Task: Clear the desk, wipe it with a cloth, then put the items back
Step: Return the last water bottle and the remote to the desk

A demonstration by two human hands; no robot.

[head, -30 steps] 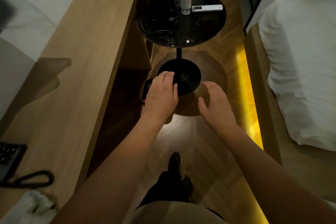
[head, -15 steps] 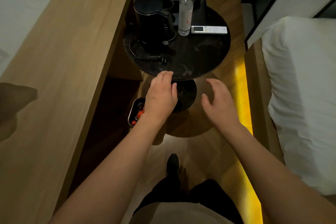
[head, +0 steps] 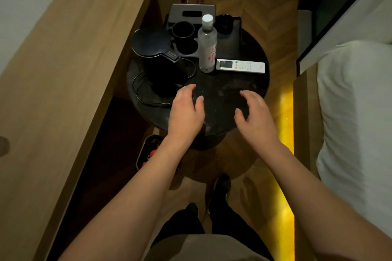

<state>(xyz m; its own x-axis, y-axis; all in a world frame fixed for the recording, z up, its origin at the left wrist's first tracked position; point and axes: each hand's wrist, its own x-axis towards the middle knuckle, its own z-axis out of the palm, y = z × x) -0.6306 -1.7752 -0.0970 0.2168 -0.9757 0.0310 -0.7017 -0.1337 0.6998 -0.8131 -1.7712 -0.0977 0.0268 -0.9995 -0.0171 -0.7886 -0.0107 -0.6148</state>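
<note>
Bare left hand (head: 186, 112) and right hand (head: 255, 116), each grip loose and empty, now over dark round table (head: 250, 91), up from its base a second ago. Beyond: kettle (head: 158, 57), bottle (head: 207, 45), remote (head: 240, 66), tray (head: 231, 36). Wooden desk (head: 70, 70) alongside stands bare; likely fetching items back.

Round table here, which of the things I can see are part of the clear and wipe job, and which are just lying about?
Part of the job:
kettle
water bottle
remote control
tray with cup
tissue box
wooden desk
left hand and right hand, both empty

Just lying about:
bed
bin under the desk
</note>
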